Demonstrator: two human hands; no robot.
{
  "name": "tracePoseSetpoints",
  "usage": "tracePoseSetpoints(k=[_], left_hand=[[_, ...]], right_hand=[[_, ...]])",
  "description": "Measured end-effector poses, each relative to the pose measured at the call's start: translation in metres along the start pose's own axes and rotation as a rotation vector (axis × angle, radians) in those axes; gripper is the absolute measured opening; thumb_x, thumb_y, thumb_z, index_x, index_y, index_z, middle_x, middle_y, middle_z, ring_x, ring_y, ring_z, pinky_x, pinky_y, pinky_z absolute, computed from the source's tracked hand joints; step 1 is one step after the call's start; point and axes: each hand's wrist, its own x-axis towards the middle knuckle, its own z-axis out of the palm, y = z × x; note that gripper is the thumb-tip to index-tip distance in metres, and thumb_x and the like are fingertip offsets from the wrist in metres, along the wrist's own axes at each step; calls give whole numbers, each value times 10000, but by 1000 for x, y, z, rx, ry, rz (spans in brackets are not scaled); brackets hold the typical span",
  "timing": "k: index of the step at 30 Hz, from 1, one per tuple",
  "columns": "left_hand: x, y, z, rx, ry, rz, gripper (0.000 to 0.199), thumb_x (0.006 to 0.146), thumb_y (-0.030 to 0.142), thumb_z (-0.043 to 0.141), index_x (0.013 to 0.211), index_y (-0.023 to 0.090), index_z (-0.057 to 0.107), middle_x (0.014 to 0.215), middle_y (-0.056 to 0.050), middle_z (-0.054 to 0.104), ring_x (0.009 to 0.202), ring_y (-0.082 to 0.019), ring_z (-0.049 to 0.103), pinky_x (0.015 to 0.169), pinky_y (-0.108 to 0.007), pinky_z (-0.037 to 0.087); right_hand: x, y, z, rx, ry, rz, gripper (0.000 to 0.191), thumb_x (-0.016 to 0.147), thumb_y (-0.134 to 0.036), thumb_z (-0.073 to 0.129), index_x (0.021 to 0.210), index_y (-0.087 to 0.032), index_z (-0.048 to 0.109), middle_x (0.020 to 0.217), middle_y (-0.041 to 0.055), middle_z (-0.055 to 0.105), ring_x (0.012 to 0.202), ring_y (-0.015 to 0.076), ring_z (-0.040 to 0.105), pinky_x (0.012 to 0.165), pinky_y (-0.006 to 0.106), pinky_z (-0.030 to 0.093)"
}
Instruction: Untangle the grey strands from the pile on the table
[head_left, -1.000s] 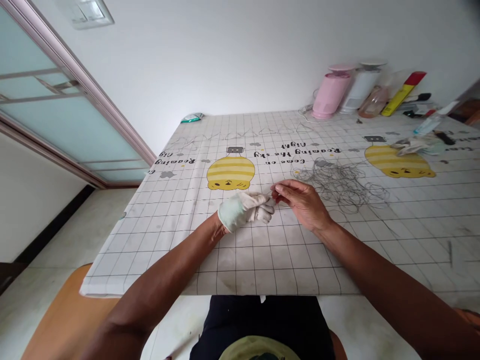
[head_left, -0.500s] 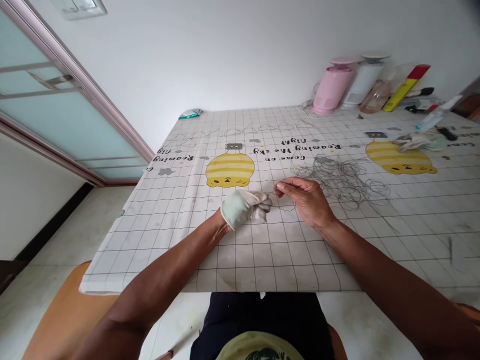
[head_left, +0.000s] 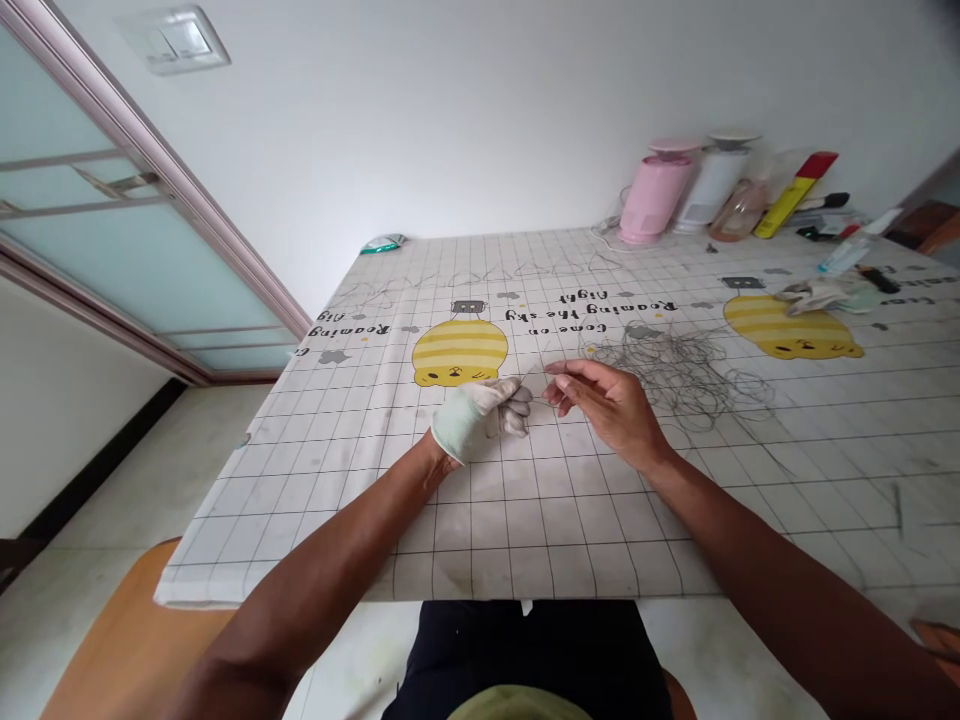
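green-and-white glove [head_left: 466,420], grey wires [head_left: 664,375], black-gridded white tablecloth [head_left: 270,490]

Wall [head_left: 450,130] behind was plain wht, lit soft & even, dimmer twd upper R. Dbl. light switch [head_left: 187,40] sat upper L, w/ glossy reflection. Door [head_left: 75,110] on L had frosted pale blue-grn glass, pinkish metal frame [head_left: 176,205]. Blk skirting [head_left: 101,455] ran along base of wht lower wall [head_left: 52,380], L side. Floor [head_left: 202,430] was pale, marbled. Table [head_left: 300,520] stood vs. back wall under wht grid cloth w/ yellow & gray prints, upside-down txt. Orange-brn seat [head_left: 127,630] partly showed at btm L.
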Motion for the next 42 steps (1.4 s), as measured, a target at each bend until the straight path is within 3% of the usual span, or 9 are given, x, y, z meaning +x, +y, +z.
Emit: tracePoseSetpoints(k=[11, 21, 23, 26, 30, 33, 35, 42], left_hand=[[-1, 4, 3, 66, 146, -19, 411, 845, 505, 835, 836, 146, 636, 716, 0, 593, 529, -100, 532, 525, -270, 536], [-1, 2, 5, 117, 215, 5, 401, 867, 536, 794, 861, 163, 647, 725, 3, 594, 512, -98, 504, 537, -276, 515], [-3, 6, 5, 230, 248, 17, 406, 903, 568, 733, 894, 165, 686, 760, -16, 630, 533, -119, 544, 565, -293, 516], [-6, 14, 10, 595, 402, 114, 355, 953, 532, 668, 921, 188, 749, 827, -39, 698, 670, -166, 644, 673, -290, 504], [-8, 19, 21, 970, 577, 326, 245, 889, 394, 764, 1083, 246, 782, 949, -26, 746, 951, -228, 669, 824, -279, 472], [-7, 13, 26, 1017, 540, 352, 326, 851, 352, 807, 1165, 264, 788, 895, -13, 730, 947, -230, 656, 866, -287, 465], [-7, 8, 26, 982, 494, 357, 263, 862, 303, 791, 1122, 266, 806, 834, -8, 710, 900, -222, 645, 867, -291, 466], [-7, -3, 18, 951, 374, 285, 211, 929, 179, 680, 1062, 255, 826, 704, 12, 670, 649, -159, 562, 727, -272, 435]], right_hand=[[-2, 2, 1, -94, -54, -38, 388, 1055, -528, 582, 1218, -224, 758, 887, 54, 757, 644, 157, 684, 500, 288, 555], [0, -3, 3, -28, -44, 29, 406, 1016, -571, 633, 1130, -201, 756, 849, 62, 752, 616, 164, 699, 474, 285, 564], [0, -2, 2, -44, -39, 23, 398, 1021, -563, 628, 1134, -202, 754, 851, 60, 751, 615, 162, 696, 476, 285, 562], [-1, 1, 2, -107, -29, 1, 386, 1042, -543, 599, 1155, -209, 755, 854, 57, 751, 612, 157, 687, 475, 283, 549], [-4, 6, 3, -211, -26, -11, 379, 1055, -535, 575, 1175, -231, 767, 832, 43, 750, 583, 149, 663, 487, 286, 531], [-6, 10, 6, -269, -41, -31, 369, 1063, -525, 564, 1193, -251, 774, 757, 16, 719, 525, 136, 616, 486, 284, 497], [-6, 14, 7, -323, -53, -73, 359, 1073, -513, 548, 1203, -270, 778, 705, -2, 688, 493, 128, 575, 489, 284, 470], [-5, 30, 10, -492, -68, -208, 333, 1092, -443, 506, 1193, -285, 781, 633, -22, 611, 539, 145, 574, 581, 307, 477]])
